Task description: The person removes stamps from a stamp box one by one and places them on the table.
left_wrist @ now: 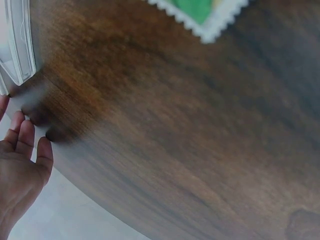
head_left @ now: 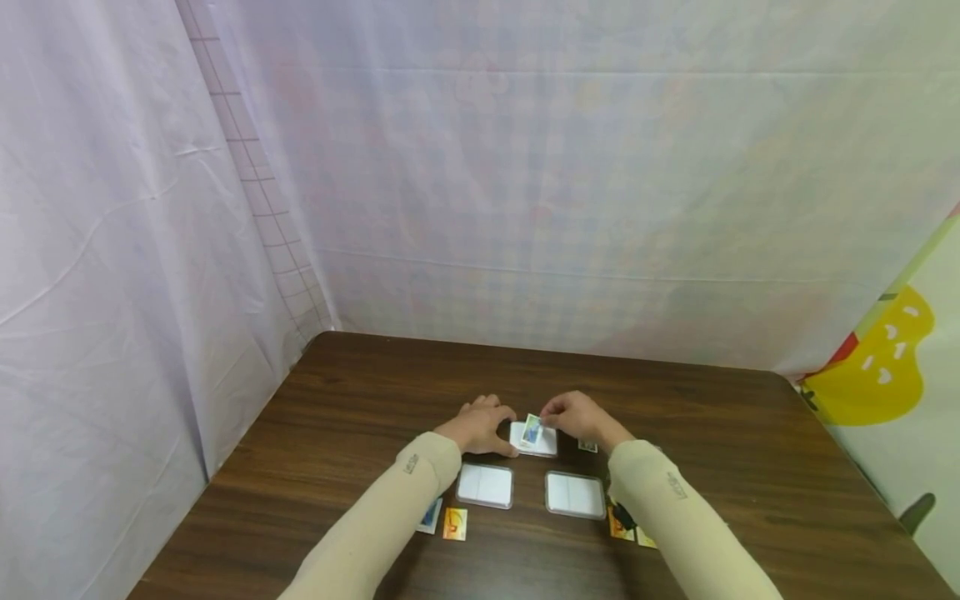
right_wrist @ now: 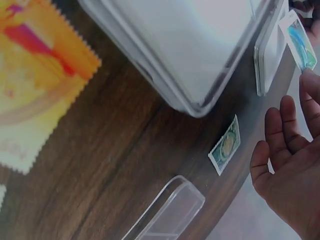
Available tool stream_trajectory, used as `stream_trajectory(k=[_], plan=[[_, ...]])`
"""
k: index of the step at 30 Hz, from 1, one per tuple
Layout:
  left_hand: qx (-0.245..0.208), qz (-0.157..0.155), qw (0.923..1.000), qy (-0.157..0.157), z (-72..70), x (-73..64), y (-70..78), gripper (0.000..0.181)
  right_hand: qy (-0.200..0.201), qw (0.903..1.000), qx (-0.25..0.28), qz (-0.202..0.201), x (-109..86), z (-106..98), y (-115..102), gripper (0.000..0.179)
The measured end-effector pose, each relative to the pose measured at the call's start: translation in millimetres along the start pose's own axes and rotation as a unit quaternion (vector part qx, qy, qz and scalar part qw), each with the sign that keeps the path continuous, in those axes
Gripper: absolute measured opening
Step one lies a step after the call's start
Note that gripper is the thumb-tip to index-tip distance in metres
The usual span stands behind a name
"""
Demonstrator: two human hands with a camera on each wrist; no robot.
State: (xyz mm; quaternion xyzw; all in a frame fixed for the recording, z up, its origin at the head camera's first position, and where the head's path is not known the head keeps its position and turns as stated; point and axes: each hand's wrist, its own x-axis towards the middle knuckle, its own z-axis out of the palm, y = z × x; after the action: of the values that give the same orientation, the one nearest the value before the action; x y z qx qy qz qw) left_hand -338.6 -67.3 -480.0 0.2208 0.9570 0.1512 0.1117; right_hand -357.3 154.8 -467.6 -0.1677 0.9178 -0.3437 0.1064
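My right hand (head_left: 581, 415) pinches a blue-and-green postage stamp (head_left: 531, 430) by its edge, tilted over the farthest white-lined clear case (head_left: 543, 447). In the right wrist view the stamp (right_wrist: 301, 44) sits at the tips of the thumb and a finger of the right hand (right_wrist: 290, 165), whose other fingers are loosely bent. At the left side of the same case is my left hand (head_left: 478, 427), thumb and fingers spread around its edge. The left wrist view catches the left hand (left_wrist: 25, 172) near the clear case's corner (left_wrist: 22, 55), its fingers relaxed.
Nearer on the wooden table lie two more white-lined cases, a left (head_left: 485, 485) and a right one (head_left: 575, 496). An orange stamp (head_left: 454, 524), a blue one (head_left: 430, 517) and a green one (right_wrist: 226, 146) lie around them. A clear plastic piece (right_wrist: 175, 212) shows in the right wrist view.
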Motion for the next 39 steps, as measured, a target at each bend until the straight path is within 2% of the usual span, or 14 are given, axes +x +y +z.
stream_trajectory(k=[10, 13, 18, 24, 27, 30, 34, 39], plan=[[-0.004, -0.004, 1.0, -0.002, -0.4, -1.5, 1.4, 0.064, -0.001, 0.9992, 0.039, 0.011, -1.8, -19.9, 10.8, 0.012], [-0.007, -0.003, 1.0, -0.003, -0.8, -2.0, 1.6, 0.064, -0.003, 0.9992, 0.038, 0.006, -4.5, -28.3, 17.0, 0.014], [-0.007, -0.001, 1.0, -0.002, -1.0, -2.5, 1.1, 0.064, -0.011, 0.9992, 0.032, 0.021, -9.2, -41.4, 24.1, 0.014], [-0.011, -0.004, 0.9999, -0.004, -0.3, -2.9, 0.9, 0.065, -0.035, 0.9988, 0.023, 0.026, -15.5, -51.2, 27.3, 0.015], [-0.01, -0.003, 0.9999, -0.004, -0.5, -3.1, 0.7, 0.065, -0.04, 0.9987, 0.014, 0.028, -17.2, -52.8, 28.0, 0.015], [-0.008, -0.003, 1.0, -0.004, -0.4, -3.4, 0.4, 0.065, -0.038, 0.9992, -0.005, 0.013, -16.7, -51.2, 28.9, 0.016], [-0.009, -0.005, 0.9999, -0.005, -0.3, -3.6, 0.5, 0.065, -0.024, 0.9992, -0.033, -0.002, -14.4, -47.3, 30.2, 0.015], [-0.011, -0.002, 0.9999, -0.005, -0.3, -3.7, 0.9, 0.064, -0.01, 0.9989, -0.045, 0.004, -13.5, -44.2, 30.4, 0.016]])
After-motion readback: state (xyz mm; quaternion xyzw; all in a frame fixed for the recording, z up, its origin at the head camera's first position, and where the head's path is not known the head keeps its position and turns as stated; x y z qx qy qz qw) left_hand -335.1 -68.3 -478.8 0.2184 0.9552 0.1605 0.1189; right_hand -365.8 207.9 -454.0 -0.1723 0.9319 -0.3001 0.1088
